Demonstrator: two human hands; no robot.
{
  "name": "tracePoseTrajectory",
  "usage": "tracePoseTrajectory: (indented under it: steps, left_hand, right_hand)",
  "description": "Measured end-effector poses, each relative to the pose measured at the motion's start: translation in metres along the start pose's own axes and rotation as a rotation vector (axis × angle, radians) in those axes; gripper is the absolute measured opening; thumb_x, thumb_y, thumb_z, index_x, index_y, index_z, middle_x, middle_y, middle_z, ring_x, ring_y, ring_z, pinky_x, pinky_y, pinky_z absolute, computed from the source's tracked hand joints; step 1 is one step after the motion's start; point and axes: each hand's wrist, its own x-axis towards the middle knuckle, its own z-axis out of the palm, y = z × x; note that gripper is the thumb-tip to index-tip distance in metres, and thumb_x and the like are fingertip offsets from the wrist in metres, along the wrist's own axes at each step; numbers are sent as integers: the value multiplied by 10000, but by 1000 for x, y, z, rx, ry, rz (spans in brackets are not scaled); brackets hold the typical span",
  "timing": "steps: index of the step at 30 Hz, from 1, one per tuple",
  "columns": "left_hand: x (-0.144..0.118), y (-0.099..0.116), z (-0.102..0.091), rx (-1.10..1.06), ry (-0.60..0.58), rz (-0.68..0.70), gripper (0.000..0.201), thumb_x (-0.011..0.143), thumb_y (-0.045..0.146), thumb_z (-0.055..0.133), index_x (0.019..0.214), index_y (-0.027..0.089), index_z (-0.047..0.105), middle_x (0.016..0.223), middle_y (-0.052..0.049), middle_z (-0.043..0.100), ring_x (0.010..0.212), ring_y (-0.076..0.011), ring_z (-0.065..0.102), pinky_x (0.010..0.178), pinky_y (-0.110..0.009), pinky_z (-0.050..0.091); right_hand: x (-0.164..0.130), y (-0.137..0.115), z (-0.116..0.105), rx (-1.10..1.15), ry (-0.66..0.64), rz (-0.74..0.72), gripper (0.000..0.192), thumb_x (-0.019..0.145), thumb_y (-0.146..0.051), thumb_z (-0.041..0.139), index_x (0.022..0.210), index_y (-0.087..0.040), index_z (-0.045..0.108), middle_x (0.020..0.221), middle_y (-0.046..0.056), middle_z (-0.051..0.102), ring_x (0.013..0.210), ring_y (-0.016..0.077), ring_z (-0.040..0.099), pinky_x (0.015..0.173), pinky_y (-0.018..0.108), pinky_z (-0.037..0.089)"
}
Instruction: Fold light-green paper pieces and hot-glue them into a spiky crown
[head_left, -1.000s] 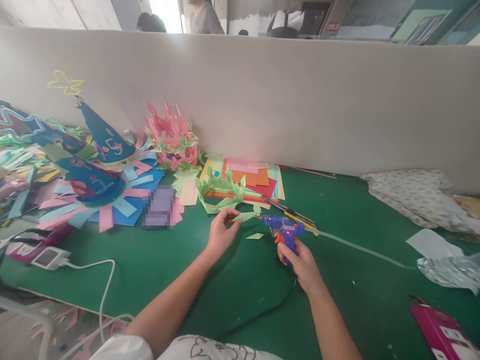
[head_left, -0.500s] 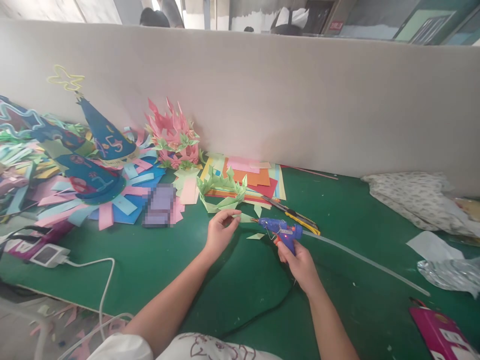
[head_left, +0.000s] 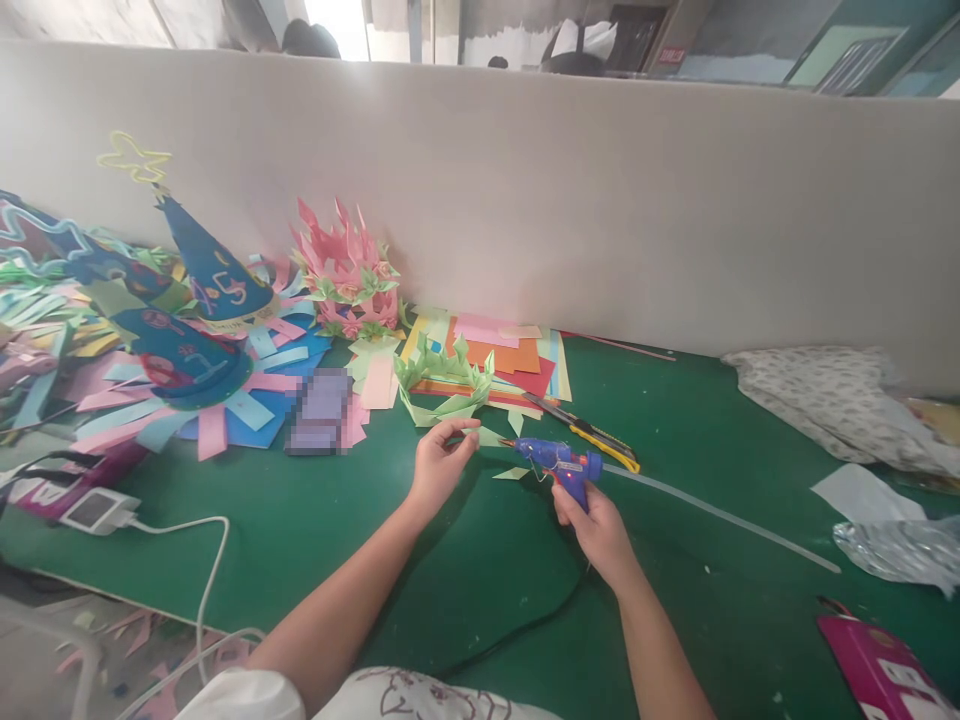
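My right hand (head_left: pixel 596 525) grips the handle of a blue hot glue gun (head_left: pixel 559 462) with a clear glue stick (head_left: pixel 720 515) trailing out of its back. The gun's nozzle points left at a small light green paper piece (head_left: pixel 487 436). My left hand (head_left: pixel 439 465) pinches that piece at its left end, just above the green table (head_left: pixel 487 560). A folded light green paper crown (head_left: pixel 442 385) lies just beyond my left hand. Another green scrap (head_left: pixel 510 473) lies under the gun.
A stack of coloured paper sheets (head_left: pixel 510 355) and a yellow utility knife (head_left: pixel 596 437) lie behind the gun. Blue cone hats (head_left: pixel 210 270) and a pink paper flower (head_left: pixel 345 270) fill the left. A white charger (head_left: pixel 97 510) with its cable, crumpled cloth (head_left: pixel 825 395), foil (head_left: pixel 900 545), a magenta box (head_left: pixel 885 670).
The glue gun has tilted and moved left, bringing its nozzle up to the green piece. My left hand has stayed nearly in place on the piece.
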Motion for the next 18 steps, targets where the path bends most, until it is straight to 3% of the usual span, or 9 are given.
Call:
tracePoseTrajectory:
  steps: [18]
  left_hand:
    - [2,2,-2,-61,25,-18,297,716,348,669,942,156,681,696,-27,639,652,-132,588,602,-235,462]
  right_hand:
    - [1,6,-5,-18,52,-9,432,786,-628,468,675,-214,521,535,-2,544,533,177,530,567,289,411]
